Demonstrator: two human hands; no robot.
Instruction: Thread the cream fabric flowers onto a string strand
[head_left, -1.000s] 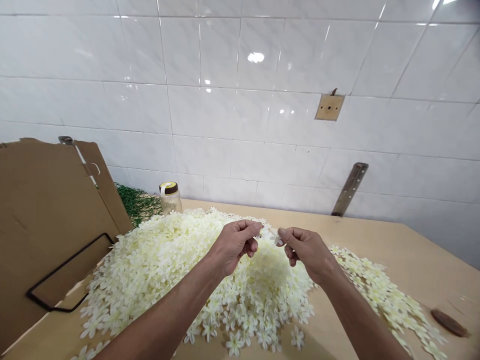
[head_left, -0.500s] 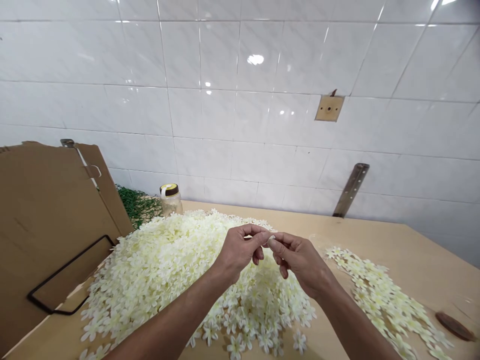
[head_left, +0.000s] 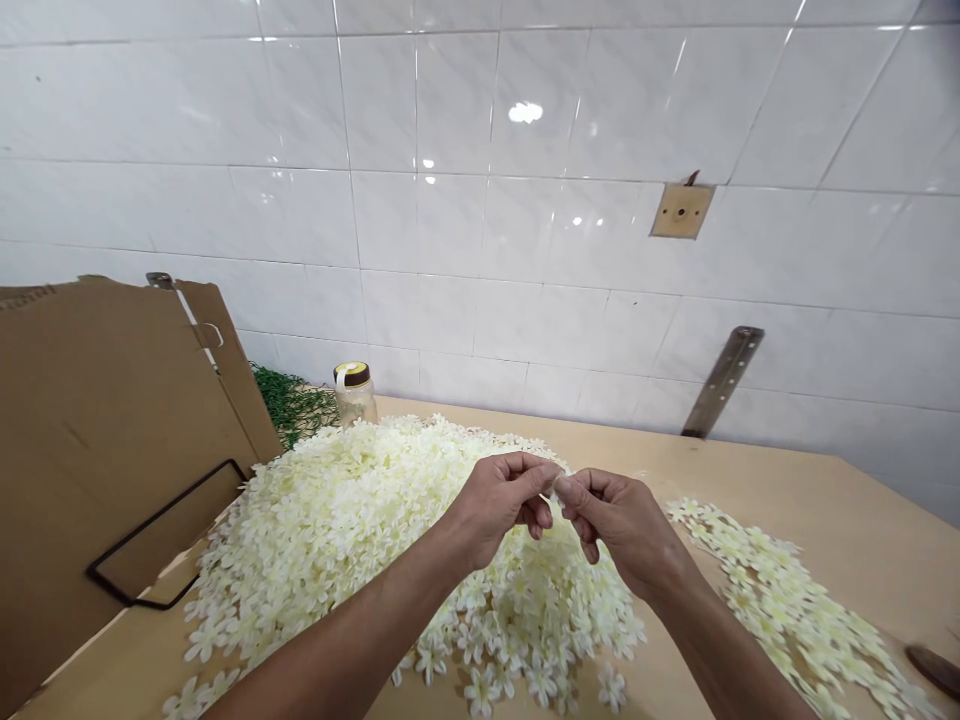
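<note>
My left hand point(head_left: 504, 503) and my right hand point(head_left: 616, 518) meet fingertip to fingertip above the front of a large pile of white-yellow artificial flowers point(head_left: 352, 510). Both hands are closed in a pinch, thumb against index finger. A small pale bit shows between the pinched tips, too little of it to name. The other fingers of each hand curl loosely below. Single flowers lie loose on the table under my forearms.
A second spread of flowers point(head_left: 802, 600) lies at the right. At the left stand a cardboard box point(head_left: 112, 420) and a black wire frame point(head_left: 161, 520). Behind the pile are a lidded jar point(head_left: 355, 395) and green plastic foliage point(head_left: 289, 400). A metal bracket point(head_left: 724, 382) leans on the tiled wall.
The whole view has shifted slightly, so everything sits a little further right. My hands stay pinched together in front of the pile.
</note>
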